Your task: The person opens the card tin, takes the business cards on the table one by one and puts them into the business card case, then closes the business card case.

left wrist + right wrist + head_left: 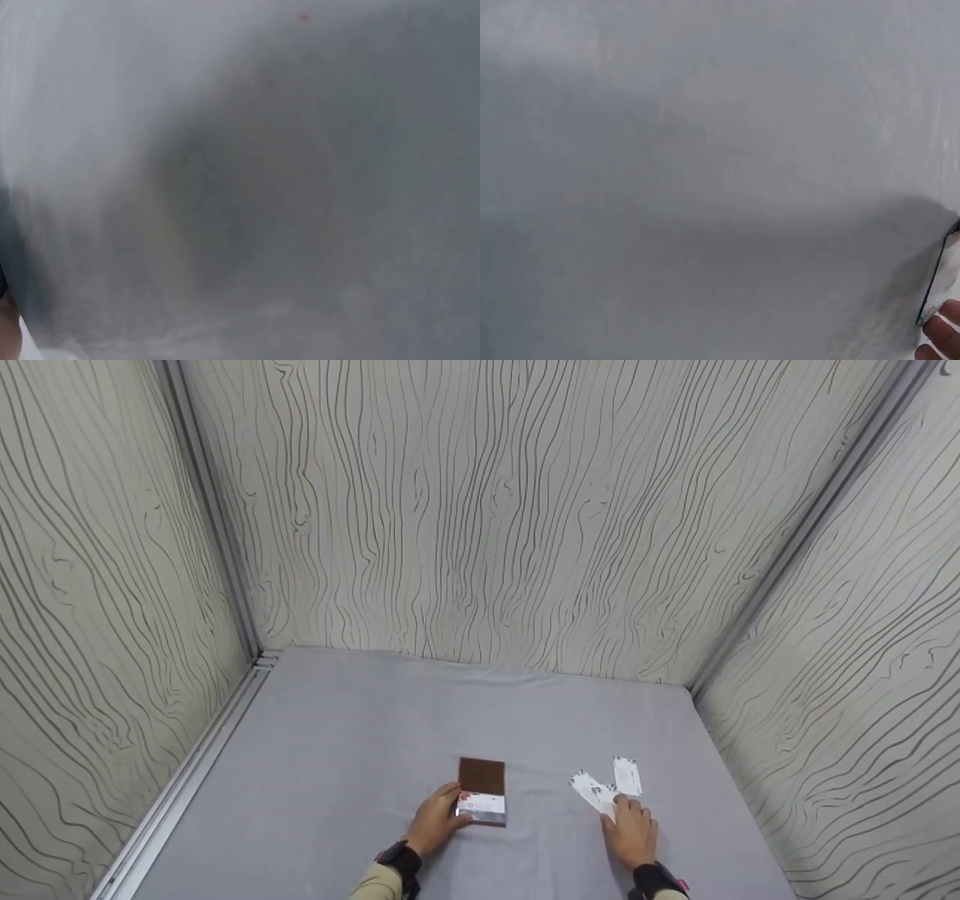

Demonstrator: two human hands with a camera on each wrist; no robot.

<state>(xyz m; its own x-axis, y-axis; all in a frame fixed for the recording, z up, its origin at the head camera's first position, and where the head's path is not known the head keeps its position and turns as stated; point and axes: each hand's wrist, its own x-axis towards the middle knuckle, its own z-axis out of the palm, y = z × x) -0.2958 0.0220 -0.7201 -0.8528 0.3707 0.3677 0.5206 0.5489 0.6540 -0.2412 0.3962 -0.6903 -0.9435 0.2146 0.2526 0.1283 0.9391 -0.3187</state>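
Note:
A brown card holder point(482, 776) lies unfolded on the grey cloth in the head view, a printed white card point(487, 804) in its lower half. My left hand point(435, 821) grips its left side, thumb along the bottom edge and fingers near the fold. To the right, my right hand point(631, 832) pinches a white card point(604, 795) from a fanned few, fingertips over its near end. Another white card point(627, 776) lies just beyond those fingers. In the right wrist view, fingertips point(945, 334) meet a tilted white card point(946, 277); the left wrist view catches only a finger point(9, 330).
Grey cloth point(360, 735) covers the table, with slight creases between the hands. Wood-grain patterned panels point(465, 510) stand behind and on both sides. A metal rail point(187, 780) runs along the left edge.

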